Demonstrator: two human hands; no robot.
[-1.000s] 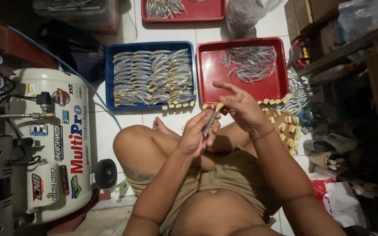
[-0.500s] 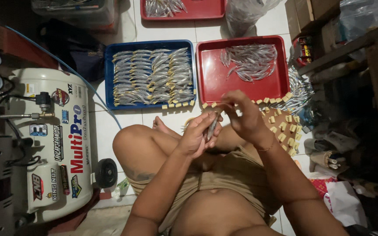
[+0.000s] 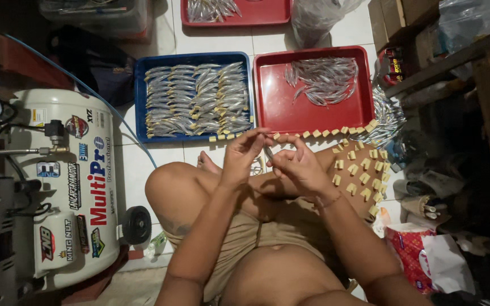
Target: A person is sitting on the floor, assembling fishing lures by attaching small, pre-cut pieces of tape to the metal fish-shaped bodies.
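Observation:
My left hand and my right hand meet above my crossed legs, both pinching one small silver fish-shaped lure. Just beyond them a blue tray holds rows of silver lures tipped with yellow blocks. Beside it, a red tray carries a loose pile of bare silver lures. Small yellow foam blocks lie on my right knee and along the red tray's near edge.
A white air compressor with a blue hose stands at my left. Another red tray of lures and a clear plastic bag sit farther back. Wooden shelving, sandals and a red-white bag crowd the right side.
Both hands have lifted a little toward the trays and closed together on the lure; the right hand's raised fingers came down onto it.

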